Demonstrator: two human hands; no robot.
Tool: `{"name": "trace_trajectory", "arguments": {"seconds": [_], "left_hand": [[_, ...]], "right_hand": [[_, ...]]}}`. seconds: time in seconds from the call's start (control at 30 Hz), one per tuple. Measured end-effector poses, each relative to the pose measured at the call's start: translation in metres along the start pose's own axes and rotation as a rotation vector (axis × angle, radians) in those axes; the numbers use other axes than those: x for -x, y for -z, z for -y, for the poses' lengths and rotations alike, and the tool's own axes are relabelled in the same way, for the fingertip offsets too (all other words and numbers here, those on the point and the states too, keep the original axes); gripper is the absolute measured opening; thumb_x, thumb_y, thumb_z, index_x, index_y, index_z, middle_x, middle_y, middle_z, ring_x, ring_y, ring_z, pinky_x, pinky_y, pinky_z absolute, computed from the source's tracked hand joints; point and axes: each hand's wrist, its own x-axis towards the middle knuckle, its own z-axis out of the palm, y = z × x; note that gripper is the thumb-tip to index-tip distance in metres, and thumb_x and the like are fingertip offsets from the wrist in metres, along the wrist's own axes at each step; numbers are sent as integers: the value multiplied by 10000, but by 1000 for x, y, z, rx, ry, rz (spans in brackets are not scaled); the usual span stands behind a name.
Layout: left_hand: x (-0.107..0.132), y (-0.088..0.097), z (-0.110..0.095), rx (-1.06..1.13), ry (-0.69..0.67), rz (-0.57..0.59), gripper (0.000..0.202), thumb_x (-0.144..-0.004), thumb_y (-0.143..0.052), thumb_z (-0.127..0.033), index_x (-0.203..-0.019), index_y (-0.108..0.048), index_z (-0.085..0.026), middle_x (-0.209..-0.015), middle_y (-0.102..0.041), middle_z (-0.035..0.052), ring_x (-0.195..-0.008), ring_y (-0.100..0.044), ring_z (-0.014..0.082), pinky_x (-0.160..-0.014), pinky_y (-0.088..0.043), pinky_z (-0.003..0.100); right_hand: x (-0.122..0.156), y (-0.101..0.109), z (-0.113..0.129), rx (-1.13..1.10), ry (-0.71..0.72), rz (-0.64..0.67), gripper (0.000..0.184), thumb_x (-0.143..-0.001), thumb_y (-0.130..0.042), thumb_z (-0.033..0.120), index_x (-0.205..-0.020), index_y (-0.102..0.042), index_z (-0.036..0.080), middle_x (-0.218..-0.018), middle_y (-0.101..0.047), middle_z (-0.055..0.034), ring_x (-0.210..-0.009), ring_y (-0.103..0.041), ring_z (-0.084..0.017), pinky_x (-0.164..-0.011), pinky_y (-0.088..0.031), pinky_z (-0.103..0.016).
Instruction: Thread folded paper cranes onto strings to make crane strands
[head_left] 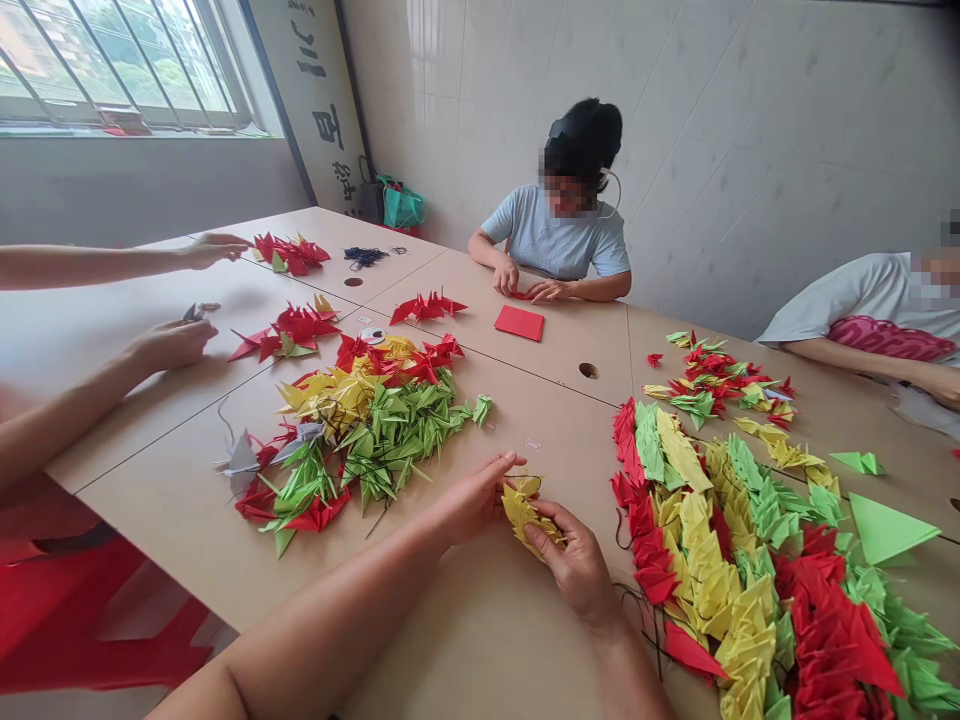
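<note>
My right hand (579,562) pinches a short stack of yellow folded paper cranes (523,512), its thumb on the near side. At the far left end of the stack, my left hand (480,498) grips it, with a finger stretched along the top; its other fingers are partly hidden. A thin dark cord loops over the stack's top. To the right of my hands lie long strings of yellow paper cranes (712,560) beside red strings (825,620) and green ones. A loose pile of green paper cranes (401,430) lies to the left, with yellow and red ones behind it.
Across the table (555,375), a person in a light blue shirt (559,240) handles red paper, beside a red paper stack (519,322). Another person's hands (176,340) work at the left. A third person (870,310) sits at the right. Dark cord (365,257) lies at the back.
</note>
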Motion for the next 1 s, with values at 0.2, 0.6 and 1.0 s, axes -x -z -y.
{"name": "trace_trajectory", "arguments": {"seconds": [0.2,0.6,1.0], "left_hand": [[1,2,-4,41,-44,26,355,-711,-713,-329,-996,-552,-192,-853,-665,56,-690,-623,136,-653,-444,240],[1,2,-5,40,-224,40,339,-689,-729,-291,-976,-579,-192,-877,-648,44,-1002,-575,192,-728,-420,241],[1,0,-5,58,-315,67,352,-665,-749,-205,-983,-599,-209,-977,-643,48,-955,-565,167,-798,-406,270]], "right_hand": [[-1,0,-2,-11,-48,9,328,-792,-600,407,-1014,-633,168,-997,-661,-92,-921,-599,-220,-803,-491,-334],[-3,0,3,-76,-129,-34,411,-723,-649,494,-966,-652,162,-900,-656,-82,-779,-596,-203,-700,-500,-305],[-2,3,-8,-327,-229,-59,389,-696,-706,435,-996,-633,198,-864,-611,-41,-732,-565,-155,-632,-517,-277]]}}
